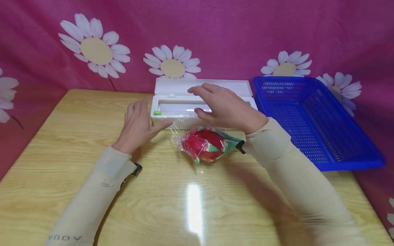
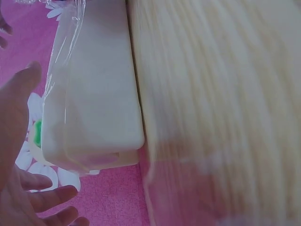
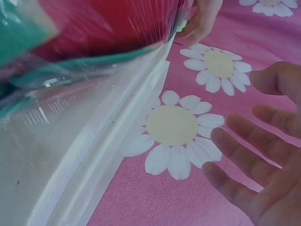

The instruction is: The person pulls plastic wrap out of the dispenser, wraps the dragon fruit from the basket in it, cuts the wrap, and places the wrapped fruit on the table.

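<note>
A dragon fruit, red with green scales, lies on the table wrapped in clear cling film, its green tip toward the right. Just behind it stands a white cling film dispenser with its lid raised and a green slide cutter at its left end. My left hand is beside that left end, fingers spread and thumb reaching toward the film. Over the middle of the dispenser hovers my right hand, fingers apart and holding nothing. In the right wrist view the wrapped fruit is close to the camera.
A blue perforated basket stands at the right, next to the dispenser and beyond my right forearm. Behind the wooden table hangs a pink cloth with large white daisies.
</note>
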Motion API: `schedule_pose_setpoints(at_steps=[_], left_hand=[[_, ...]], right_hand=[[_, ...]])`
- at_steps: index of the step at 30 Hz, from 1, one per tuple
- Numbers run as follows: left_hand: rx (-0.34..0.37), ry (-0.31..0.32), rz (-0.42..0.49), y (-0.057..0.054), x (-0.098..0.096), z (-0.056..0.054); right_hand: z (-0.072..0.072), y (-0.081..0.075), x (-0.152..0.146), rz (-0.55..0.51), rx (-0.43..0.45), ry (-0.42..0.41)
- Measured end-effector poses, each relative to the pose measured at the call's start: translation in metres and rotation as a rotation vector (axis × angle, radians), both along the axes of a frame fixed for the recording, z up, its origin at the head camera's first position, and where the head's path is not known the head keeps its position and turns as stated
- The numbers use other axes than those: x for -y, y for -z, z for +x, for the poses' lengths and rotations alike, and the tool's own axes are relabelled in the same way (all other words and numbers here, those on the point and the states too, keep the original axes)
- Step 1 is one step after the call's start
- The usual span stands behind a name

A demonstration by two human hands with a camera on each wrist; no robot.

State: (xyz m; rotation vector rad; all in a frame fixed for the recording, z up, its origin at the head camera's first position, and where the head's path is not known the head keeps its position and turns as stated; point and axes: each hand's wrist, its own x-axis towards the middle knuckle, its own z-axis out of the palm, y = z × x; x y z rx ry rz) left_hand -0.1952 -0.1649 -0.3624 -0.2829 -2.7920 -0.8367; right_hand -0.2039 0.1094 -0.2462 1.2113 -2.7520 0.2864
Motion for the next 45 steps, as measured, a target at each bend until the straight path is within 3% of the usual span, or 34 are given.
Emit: schedule_pose_setpoints(at_steps=[20,30,45], left_hand=[[0.038,0.001,-0.040,0.001,0.002,-0.006],[0.066,0.000,-0.065,0.000,0.002,-0.009],[0.129,0.061,-0.139,0.001,0.004,-0.012]], right_hand=[[-0.026,-0.004,0.017,0.042,0.019,-0.067],[-0.030,-0.005,0.026,0.070,0.042,-0.078],[-0.046,0.000,0.045,0.100,0.034,-0.166]])
